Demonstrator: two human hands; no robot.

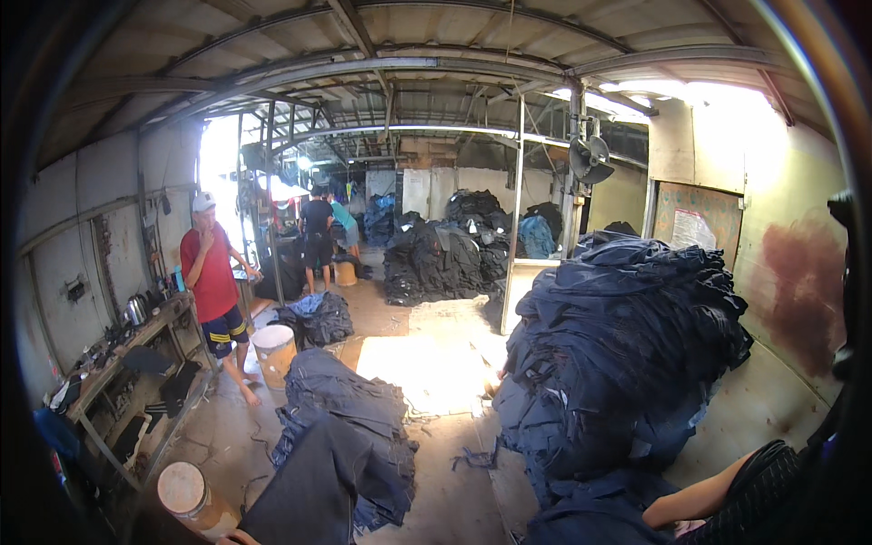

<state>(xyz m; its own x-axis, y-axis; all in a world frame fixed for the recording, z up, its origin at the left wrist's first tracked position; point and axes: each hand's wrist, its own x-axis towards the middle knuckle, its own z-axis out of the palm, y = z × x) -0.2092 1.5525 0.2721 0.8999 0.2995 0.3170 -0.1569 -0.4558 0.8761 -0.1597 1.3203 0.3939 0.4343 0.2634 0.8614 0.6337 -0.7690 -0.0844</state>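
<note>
At the bottom edge, left of the middle, a sliver of my left hand (238, 538) shows at the corner of a black garment (313, 486). Its fingers seem closed on the cloth, though most of the hand is cut off. The garment spreads up and rightward over a low heap of dark garments (341, 391) on the floor. My right hand is out of view. A bare arm (695, 501) with a black striped sleeve reaches in at the lower right, over dark cloth; whose it is, I cannot tell, and its hand is hidden.
A tall pile of dark garments (627, 345) fills the right side. Two drum-shaped stools (186, 495) stand at the left, near a workbench (136, 350). A person in a red shirt (213, 272) stands beyond them. Farther back are more piles (445, 259) and other people (318, 227).
</note>
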